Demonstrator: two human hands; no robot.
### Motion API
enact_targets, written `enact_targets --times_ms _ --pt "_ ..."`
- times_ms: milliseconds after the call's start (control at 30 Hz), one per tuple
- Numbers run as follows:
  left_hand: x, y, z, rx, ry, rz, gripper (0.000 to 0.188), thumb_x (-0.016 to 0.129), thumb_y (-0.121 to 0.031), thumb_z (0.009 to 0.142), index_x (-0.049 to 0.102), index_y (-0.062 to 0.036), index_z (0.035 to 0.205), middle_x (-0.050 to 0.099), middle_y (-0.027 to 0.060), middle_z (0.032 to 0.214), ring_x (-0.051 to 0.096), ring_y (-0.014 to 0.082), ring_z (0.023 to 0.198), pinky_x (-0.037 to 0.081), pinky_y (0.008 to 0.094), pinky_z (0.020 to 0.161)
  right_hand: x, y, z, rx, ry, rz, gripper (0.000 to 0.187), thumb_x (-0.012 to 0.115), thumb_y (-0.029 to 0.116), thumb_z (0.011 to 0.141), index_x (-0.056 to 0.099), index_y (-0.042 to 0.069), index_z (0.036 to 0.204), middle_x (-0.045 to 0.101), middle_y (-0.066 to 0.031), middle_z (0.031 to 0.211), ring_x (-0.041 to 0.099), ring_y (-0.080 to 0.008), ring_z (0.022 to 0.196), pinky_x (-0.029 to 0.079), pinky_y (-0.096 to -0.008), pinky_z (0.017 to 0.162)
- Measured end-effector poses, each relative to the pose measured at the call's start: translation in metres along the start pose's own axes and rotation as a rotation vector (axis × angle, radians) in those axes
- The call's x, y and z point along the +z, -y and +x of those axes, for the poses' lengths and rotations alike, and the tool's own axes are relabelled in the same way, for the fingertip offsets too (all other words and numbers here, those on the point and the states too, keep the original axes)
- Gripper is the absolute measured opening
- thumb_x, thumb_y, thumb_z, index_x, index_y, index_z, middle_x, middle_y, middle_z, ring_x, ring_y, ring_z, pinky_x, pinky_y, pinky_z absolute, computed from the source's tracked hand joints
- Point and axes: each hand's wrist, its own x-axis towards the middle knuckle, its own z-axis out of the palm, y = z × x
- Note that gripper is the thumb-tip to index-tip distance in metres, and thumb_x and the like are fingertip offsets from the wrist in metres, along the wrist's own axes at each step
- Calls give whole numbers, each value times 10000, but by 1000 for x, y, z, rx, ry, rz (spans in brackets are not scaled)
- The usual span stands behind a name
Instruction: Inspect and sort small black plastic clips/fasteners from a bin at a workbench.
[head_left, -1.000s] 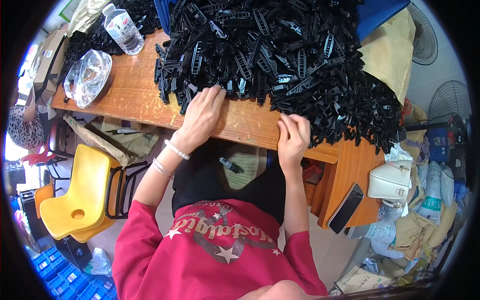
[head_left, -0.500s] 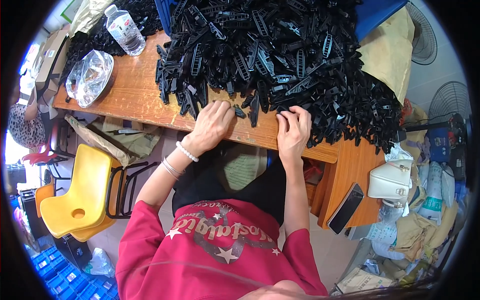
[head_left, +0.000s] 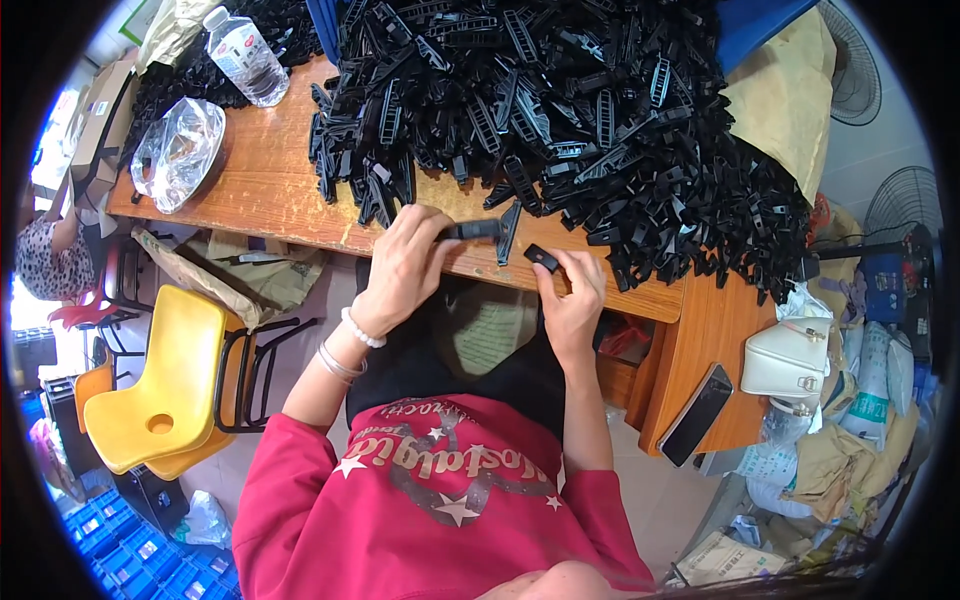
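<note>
My left hand (head_left: 408,262) grips a long black plastic part (head_left: 470,231) between thumb and fingers, its free end pointing right. In my right hand (head_left: 575,292), a small black plastic block (head_left: 542,257) is pinched at the fingertips. The two held pieces are apart. Between them another slim black part (head_left: 508,234) lies on the wooden table (head_left: 280,190), close to the tip of the long one. Beyond my hands spreads a big pile of black plastic parts (head_left: 480,90), some with ladder-like slots. My left fingers partly hide the long part.
A water bottle (head_left: 246,58) and a plastic bag on a plate (head_left: 182,155) stand at the left. To the right are a phone (head_left: 697,415) and a white handbag (head_left: 787,357). Yellow chairs (head_left: 160,385) stand left of me; fans (head_left: 850,65) are at far right.
My right hand has come away from the pile's edge toward me, now showing the small black block. My left hand has shifted slightly left and nearer, with the long part now visible.
</note>
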Motion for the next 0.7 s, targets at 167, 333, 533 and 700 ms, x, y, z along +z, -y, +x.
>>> enact_targets --times_ms 167,333,533,700 --pt "3 -8 5 85 184 -84 282 743 -3 776 641 10 1039 593 133 974 561 332 889 487 416 777 -12 -3 1 175 -11 136 227 760 27 840 707 -26 1055 635 -74 947 602 -186 844 473 -298 756" --pt "27 -8 20 100 185 -145 271 748 -20 776 665 -11 1033 596 117 976 556 322 913 484 410 807 -21 0 -1 206 96 330 229 730 29 845 709 -37 1063 651 -97 930 609 -194 817 475 -311 770" --pt "17 -2 9 88 245 -153 225 727 -76 817 671 -15 1026 573 111 980 545 312 955 479 404 851 -27 -3 -1 270 158 418 248 752 47 836 719 -25 1071 655 -85 950 608 -191 827 465 -313 792" --pt "16 0 12 50 260 -212 245 741 -48 792 698 -14 1031 606 103 992 562 299 948 482 393 843 -14 -1 -5 -4 167 157 248 786 101 814 721 30 1043 631 -60 901 588 -248 853 388 -360 816"
